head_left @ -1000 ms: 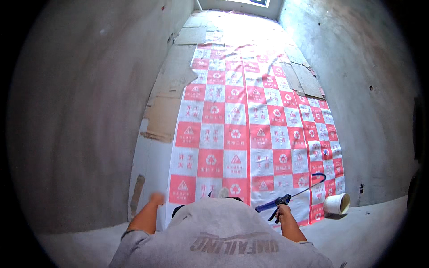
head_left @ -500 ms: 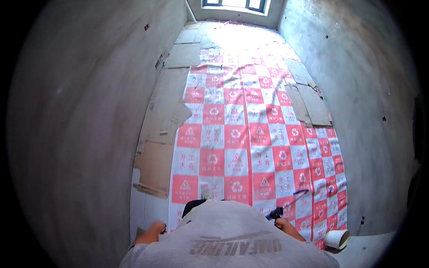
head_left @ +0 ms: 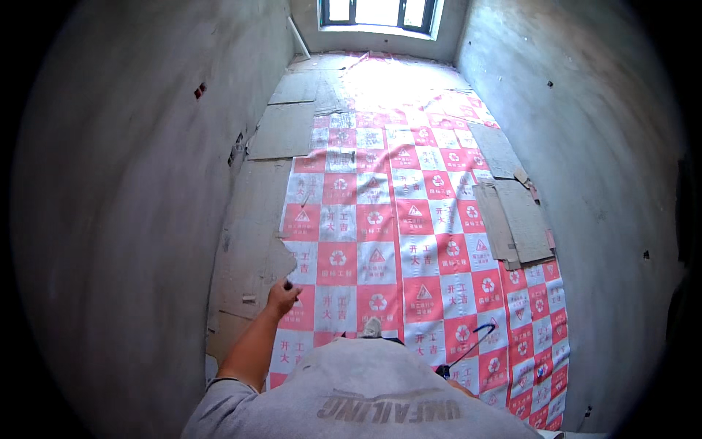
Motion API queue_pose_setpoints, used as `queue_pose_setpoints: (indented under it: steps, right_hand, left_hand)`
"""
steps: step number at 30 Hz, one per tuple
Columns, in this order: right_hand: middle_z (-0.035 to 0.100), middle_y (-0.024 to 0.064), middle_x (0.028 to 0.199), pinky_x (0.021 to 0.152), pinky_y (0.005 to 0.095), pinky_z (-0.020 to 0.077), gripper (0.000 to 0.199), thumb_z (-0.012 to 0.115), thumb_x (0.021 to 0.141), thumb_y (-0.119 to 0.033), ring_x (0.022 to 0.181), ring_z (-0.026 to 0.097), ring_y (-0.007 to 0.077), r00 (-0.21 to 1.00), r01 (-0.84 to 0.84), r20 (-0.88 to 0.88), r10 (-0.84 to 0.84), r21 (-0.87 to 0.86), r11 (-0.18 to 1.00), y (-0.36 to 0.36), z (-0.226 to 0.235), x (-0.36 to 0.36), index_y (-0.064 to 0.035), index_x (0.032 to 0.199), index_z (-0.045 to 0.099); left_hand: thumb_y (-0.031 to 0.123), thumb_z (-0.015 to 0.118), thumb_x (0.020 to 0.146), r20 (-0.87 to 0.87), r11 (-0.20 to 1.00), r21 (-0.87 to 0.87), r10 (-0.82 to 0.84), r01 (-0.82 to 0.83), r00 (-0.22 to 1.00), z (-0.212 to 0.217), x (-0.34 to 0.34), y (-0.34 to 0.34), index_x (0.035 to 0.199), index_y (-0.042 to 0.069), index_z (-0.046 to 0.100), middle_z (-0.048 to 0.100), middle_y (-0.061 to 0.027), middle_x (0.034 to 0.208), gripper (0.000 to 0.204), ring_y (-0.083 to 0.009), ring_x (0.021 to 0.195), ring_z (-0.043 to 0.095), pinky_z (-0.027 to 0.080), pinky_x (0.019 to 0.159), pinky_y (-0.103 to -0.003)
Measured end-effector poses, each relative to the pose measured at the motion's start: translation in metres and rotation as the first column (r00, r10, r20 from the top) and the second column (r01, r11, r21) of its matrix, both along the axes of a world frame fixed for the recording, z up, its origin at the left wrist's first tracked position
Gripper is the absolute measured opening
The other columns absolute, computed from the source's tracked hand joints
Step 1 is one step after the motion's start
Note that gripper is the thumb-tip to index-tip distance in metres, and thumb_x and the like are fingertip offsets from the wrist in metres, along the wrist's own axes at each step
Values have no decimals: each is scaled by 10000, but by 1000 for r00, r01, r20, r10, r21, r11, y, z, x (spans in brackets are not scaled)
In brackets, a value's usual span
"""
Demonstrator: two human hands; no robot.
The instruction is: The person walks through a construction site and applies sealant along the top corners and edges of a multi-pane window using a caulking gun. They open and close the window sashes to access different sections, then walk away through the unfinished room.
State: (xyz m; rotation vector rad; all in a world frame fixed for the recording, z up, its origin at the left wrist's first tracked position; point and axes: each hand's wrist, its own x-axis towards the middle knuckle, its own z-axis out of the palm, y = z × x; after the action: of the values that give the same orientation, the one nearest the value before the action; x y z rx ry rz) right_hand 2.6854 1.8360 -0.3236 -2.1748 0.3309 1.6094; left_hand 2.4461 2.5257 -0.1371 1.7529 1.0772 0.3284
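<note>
A red and white checkered floor sheet (head_left: 395,219) runs down the narrow room. My left hand (head_left: 281,298) reaches forward to the sheet's torn left edge, fingers closed, and a small dark tip (head_left: 288,284) pokes out of its top. My right hand (head_left: 459,385) is almost wholly hidden behind my grey shirt (head_left: 380,395). A blue looped tool (head_left: 472,344) sticks out from it above the sheet. My shoe tip (head_left: 371,327) shows just past the shirt.
Bare concrete walls close in on both sides. Flat cardboard pieces lie on the left (head_left: 281,132) and on the right (head_left: 519,219). A strip of bare floor (head_left: 248,249) runs along the left wall. A bright window (head_left: 376,11) is at the far end.
The view has lifted toward the window. My left arm has stretched forward to the sheet's left edge. The white tape roll at the lower right has dropped out of view.
</note>
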Motion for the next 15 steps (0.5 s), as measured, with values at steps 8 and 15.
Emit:
queue_pose_setpoints:
  steps: [8, 15]
  right_hand:
    - [651, 151, 713, 518, 465, 449, 157, 712, 843, -188, 575, 618, 275, 997, 39, -69, -37, 32, 999, 233, -11, 280, -36, 809, 691]
    - [615, 168, 650, 418, 464, 443, 179, 670, 822, -134, 486, 581, 304, 923, 257, 305, -234, -37, 966, 471, 77, 475, 35, 881, 665]
  left_hand:
    - [358, 686, 903, -797, 994, -106, -105, 33, 595, -108, -31, 60, 889, 34, 770, 756, -186, 943, 335, -289, 844, 749, 565, 777, -463]
    - [210, 779, 789, -661, 566, -251, -693, 785, 288, -143, 87, 252, 975, 56, 775, 748, -189, 1024, 242, -369, 960, 727, 563, 831, -472]
